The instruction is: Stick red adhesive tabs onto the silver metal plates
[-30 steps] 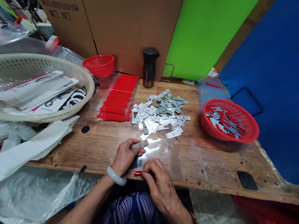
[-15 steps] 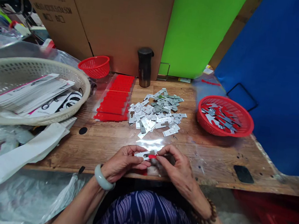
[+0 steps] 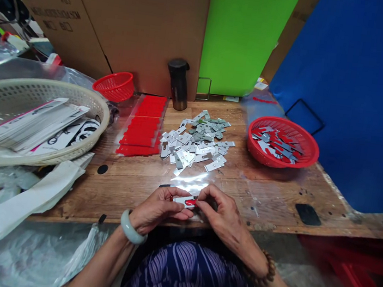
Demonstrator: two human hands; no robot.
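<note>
While the left hand (image 3: 157, 207) pinches a metal blade (image 3: 181, 200), the right hand (image 3: 224, 215) grips its red cover (image 3: 191, 202).

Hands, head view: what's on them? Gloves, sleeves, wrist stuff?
Both bare: no gloves, no sleeves in view on either forearm. Left hand has a smooth pale greenish-white bangle on its wrist; right hand has a bracelet of round brown beads. Below them, a blue garment with thin pale stripes.
</note>
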